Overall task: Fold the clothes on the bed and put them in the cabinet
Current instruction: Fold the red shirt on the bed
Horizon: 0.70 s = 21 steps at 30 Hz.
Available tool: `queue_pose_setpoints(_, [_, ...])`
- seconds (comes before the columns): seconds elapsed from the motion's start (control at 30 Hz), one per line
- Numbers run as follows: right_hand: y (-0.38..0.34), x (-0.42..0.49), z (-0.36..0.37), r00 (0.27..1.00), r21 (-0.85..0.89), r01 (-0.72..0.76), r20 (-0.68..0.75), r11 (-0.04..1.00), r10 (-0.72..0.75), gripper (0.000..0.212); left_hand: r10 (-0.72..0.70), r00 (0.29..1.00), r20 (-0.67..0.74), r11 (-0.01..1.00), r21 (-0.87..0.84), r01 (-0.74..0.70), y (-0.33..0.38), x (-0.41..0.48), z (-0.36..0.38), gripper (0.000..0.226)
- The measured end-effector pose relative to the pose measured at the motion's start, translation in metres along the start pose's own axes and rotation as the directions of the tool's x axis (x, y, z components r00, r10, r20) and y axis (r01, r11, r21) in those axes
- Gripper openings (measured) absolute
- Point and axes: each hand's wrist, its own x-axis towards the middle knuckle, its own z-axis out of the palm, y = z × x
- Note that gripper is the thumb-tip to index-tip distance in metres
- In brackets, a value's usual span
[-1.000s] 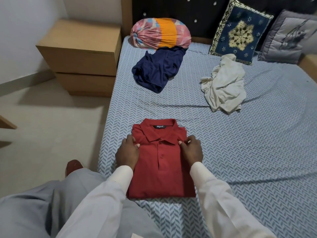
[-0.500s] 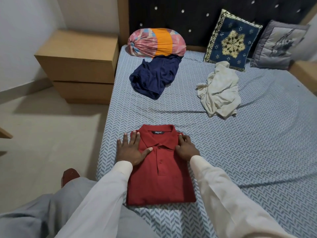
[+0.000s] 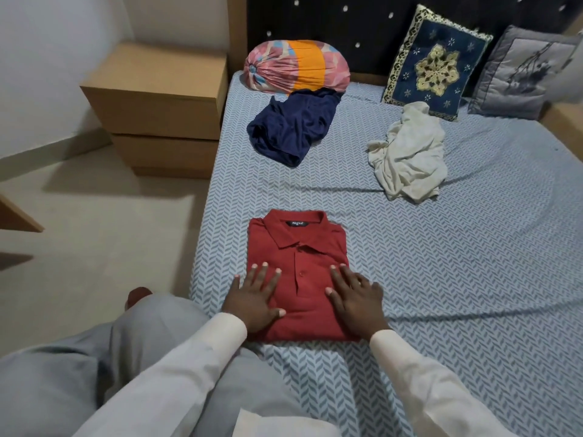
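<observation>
A: While the folded red cotton polo shirt lies collar-up near the left edge of the blue chevron-patterned bed sheet, you have your left hand and right hand flat on its lower half, fingers spread and straight, gripping nothing.

B: I'd judge this to be the smoothing step. Stroke outward from the button placket toward each side fold, lightly, so you don't drag the layers underneath askew.

A: Then slide both palms under the bottom hem and lift it level. Pinching one corner would likely let the rectangle sag open.

B: The plain light-brown wooden drawer cabinet stands just beside the bed on your left. The crumpled navy-blue garment and the rumpled cream one lie farther up the sheet, well apart, not yet folded.
</observation>
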Motion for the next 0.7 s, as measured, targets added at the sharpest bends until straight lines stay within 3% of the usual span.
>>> queue_pose_setpoints(0.1, [0.013, -0.004, -0.001, 0.984, 0.087, -0.164, 0.090, 0.983, 0.156, 0.064, -0.119, 0.991, -0.055, 0.993, 0.022, 0.120, -0.008, -0.003, -0.003, 0.095])
queue_pose_setpoints(0.13, [0.009, -0.006, -0.003, 0.982, 0.131, -0.187, 0.057, 0.974, 0.181, 0.061, -0.120, 0.987, -0.104, 0.993, 0.006, 0.121, -0.006, -0.006, -0.004, 0.093])
queue_pose_setpoints(0.27, [-0.028, -0.032, -0.009, 0.960, 0.161, 0.007, -0.276, 0.987, 0.038, 0.052, 0.150, 0.932, -0.329, 0.975, -0.106, -0.194, 0.022, -0.031, -0.003, 0.073])
queue_pose_setpoints(0.33, [-0.043, -0.051, 0.000, 0.952, 0.125, 0.104, -0.300, 0.987, -0.062, 0.040, 0.199, 0.950, -0.242, 0.952, -0.184, -0.246, 0.031, -0.042, 0.004, 0.061])
queue_pose_setpoints(0.4, [-0.045, -0.060, 0.007, 0.967, 0.165, 0.090, -0.252, 0.982, -0.046, 0.031, 0.133, 0.987, -0.087, 0.957, -0.247, -0.151, 0.030, -0.045, 0.007, 0.051])
queue_pose_setpoints(0.5, [-0.037, -0.061, 0.013, 0.977, 0.296, 0.040, -0.210, 0.954, 0.024, 0.025, -0.043, 0.999, 0.030, 0.959, -0.281, 0.049, 0.020, -0.041, 0.004, 0.046])
queue_pose_setpoints(0.7, [-0.029, -0.062, 0.007, 0.981, 0.350, -0.134, -0.084, 0.927, 0.173, 0.046, -0.312, 0.950, -0.026, 0.921, -0.253, 0.296, 0.017, -0.043, 0.008, 0.075])
